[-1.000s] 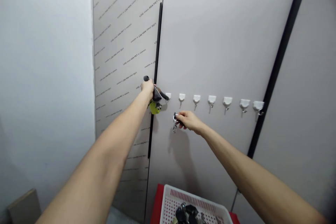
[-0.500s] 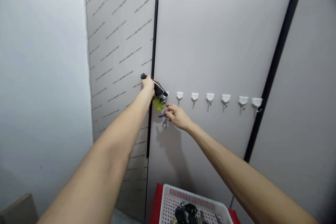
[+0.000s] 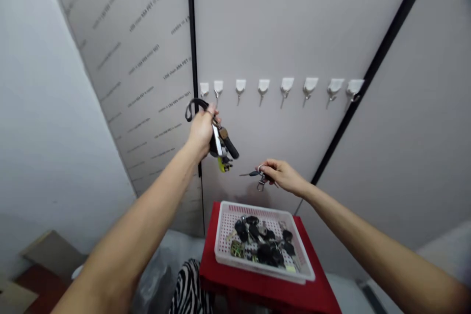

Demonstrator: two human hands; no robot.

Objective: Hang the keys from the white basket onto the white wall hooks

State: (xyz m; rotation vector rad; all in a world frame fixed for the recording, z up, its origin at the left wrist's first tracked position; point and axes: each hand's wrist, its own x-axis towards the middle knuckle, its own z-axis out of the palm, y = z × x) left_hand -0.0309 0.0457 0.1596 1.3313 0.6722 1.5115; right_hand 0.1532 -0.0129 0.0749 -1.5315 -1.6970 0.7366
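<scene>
Pale panels (image 3: 287,24) behind — left fingers (image 3: 212,109) clasp bunched keys (image 3: 218,142), right fingers (image 3: 271,162) pinch ringed keys (image 3: 254,173).

Below hooks (image 3: 264,85) mounted on a panel (image 3: 279,19), keys (image 3: 265,254) are heaped in a basket (image 3: 257,268) on a counter (image 3: 320,292), a key bunch (image 3: 228,145) being held left of a key ring (image 3: 255,173).

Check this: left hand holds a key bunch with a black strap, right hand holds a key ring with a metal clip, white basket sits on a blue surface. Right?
Not quite: the head view shows the white basket on a red surface, not a blue one. The left hand does hold the key bunch, the right hand the key ring.
</scene>
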